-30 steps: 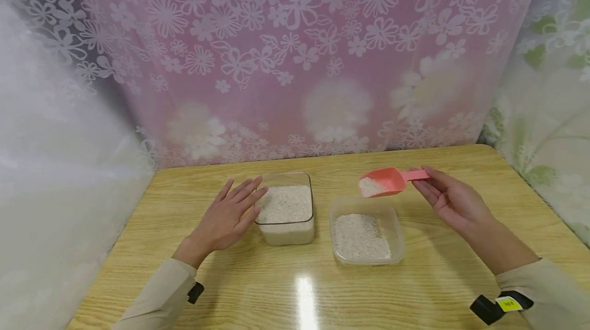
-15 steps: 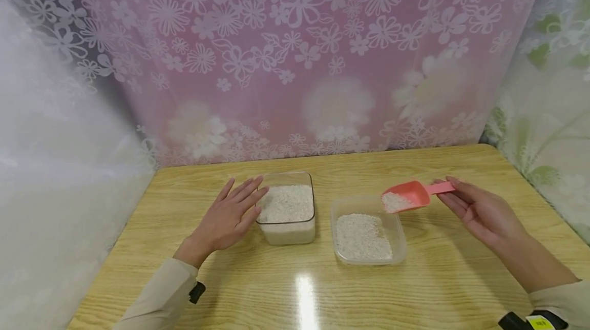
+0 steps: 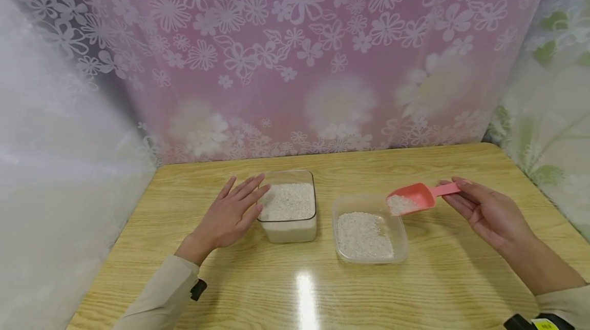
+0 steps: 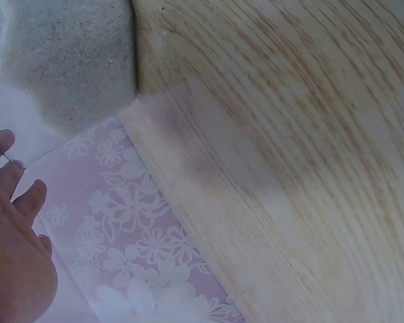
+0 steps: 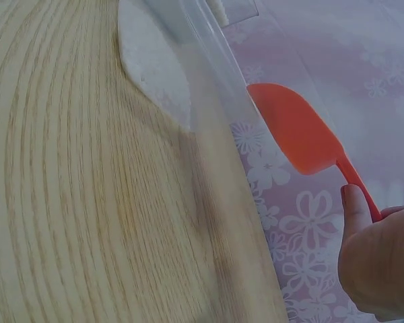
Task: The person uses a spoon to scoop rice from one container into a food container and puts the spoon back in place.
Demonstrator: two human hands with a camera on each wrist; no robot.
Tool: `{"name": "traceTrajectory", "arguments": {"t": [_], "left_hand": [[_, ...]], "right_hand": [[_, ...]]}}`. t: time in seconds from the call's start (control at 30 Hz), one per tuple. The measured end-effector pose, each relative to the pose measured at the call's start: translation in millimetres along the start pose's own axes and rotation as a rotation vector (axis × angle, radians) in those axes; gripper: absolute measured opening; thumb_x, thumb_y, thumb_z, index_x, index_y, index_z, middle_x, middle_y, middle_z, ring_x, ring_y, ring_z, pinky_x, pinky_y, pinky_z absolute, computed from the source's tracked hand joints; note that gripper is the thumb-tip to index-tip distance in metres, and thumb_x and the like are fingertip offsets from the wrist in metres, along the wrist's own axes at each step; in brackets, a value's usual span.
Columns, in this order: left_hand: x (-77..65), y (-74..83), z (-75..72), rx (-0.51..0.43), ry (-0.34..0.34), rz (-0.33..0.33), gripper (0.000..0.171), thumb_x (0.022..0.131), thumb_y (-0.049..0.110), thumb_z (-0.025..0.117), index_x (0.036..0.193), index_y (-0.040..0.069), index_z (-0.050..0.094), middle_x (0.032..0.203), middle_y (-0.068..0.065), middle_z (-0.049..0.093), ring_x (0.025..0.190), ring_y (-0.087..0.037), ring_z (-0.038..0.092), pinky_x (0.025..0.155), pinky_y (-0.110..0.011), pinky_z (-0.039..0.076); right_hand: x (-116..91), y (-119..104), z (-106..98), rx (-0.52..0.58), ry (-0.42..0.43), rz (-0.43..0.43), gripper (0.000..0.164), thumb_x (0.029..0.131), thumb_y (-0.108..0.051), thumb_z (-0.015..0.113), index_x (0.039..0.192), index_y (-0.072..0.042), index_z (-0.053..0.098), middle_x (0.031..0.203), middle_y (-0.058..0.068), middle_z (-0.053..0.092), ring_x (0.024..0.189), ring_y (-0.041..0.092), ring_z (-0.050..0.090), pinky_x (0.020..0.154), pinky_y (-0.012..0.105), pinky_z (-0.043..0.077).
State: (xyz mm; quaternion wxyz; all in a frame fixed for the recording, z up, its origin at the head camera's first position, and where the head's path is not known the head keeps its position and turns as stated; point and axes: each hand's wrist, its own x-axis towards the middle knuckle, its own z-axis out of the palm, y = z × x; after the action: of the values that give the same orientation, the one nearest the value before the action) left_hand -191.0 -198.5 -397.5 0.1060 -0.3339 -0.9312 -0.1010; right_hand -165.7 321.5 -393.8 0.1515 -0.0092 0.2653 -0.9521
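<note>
My right hand (image 3: 493, 217) pinches the handle of a pink-red scoop (image 3: 423, 196), which carries a small heap of rice (image 3: 400, 204) at its front. The scoop's lip overlaps the right back corner of a low clear plastic container (image 3: 401, 248), where a layer of rice (image 3: 364, 235) covers most of the bottom. In the right wrist view the scoop (image 5: 296, 128) shows from its side, thumb along the handle. My left hand (image 3: 226, 220) has its fingers extended, fingertips at the left rim of a taller clear container (image 3: 288, 232) holding much more rice (image 3: 288, 201).
Both containers stand on a wood-grain table (image 3: 239, 289), the taller one left of the low one. A pink floral curtain (image 3: 295, 63) hangs behind the table's back edge. Pale sheets (image 3: 60, 191) close off the left and right sides.
My right hand has moved right and slightly toward me with the scoop, from behind the low container to its right back corner. The left hand stays at the taller container.
</note>
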Motion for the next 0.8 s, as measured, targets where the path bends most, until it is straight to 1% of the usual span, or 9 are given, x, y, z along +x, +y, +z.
{"name": "traceTrajectory", "arguments": {"t": [0.23, 0.67, 0.8], "left_hand": [[0.0, 0.9, -0.6, -0.009, -0.004, -0.004, 0.05, 0.105, 0.041, 0.03, 0.15, 0.02, 0.035, 0.157, 0.001, 0.021, 0.142, -0.015, 0.02, 0.116, -0.044, 0.001], [0.3, 1.2, -0.8, -0.016, 0.004, -0.001, 0.05, 0.105, 0.04, 0.032, 0.149, 0.018, 0.039, 0.156, -0.001, 0.023, 0.141, -0.019, 0.024, 0.116, -0.045, 0.001], [0.2, 1.0, -0.1, -0.016, 0.004, -0.002, 0.049, 0.105, 0.039, 0.033, 0.149, 0.018, 0.039, 0.157, 0.001, 0.022, 0.141, -0.018, 0.023, 0.116, -0.045, 0.002]], "right_hand": [[-0.2, -1.5, 2.0, 0.002, 0.007, -0.004, 0.036, 0.103, 0.002, 0.033, 0.115, 0.006, 0.066, 0.115, 0.023, 0.063, 0.107, 0.034, 0.061, 0.096, 0.038, 0.045], [-0.3, -4.4, 2.8, -0.016, 0.004, -0.017, 0.037, 0.103, 0.003, 0.032, 0.114, 0.007, 0.066, 0.114, 0.024, 0.063, 0.106, 0.035, 0.061, 0.095, 0.039, 0.046], [0.0, -4.9, 4.1, -0.029, 0.015, -0.027, 0.036, 0.103, 0.003, 0.033, 0.114, 0.007, 0.067, 0.113, 0.024, 0.064, 0.105, 0.034, 0.062, 0.093, 0.039, 0.047]]}}
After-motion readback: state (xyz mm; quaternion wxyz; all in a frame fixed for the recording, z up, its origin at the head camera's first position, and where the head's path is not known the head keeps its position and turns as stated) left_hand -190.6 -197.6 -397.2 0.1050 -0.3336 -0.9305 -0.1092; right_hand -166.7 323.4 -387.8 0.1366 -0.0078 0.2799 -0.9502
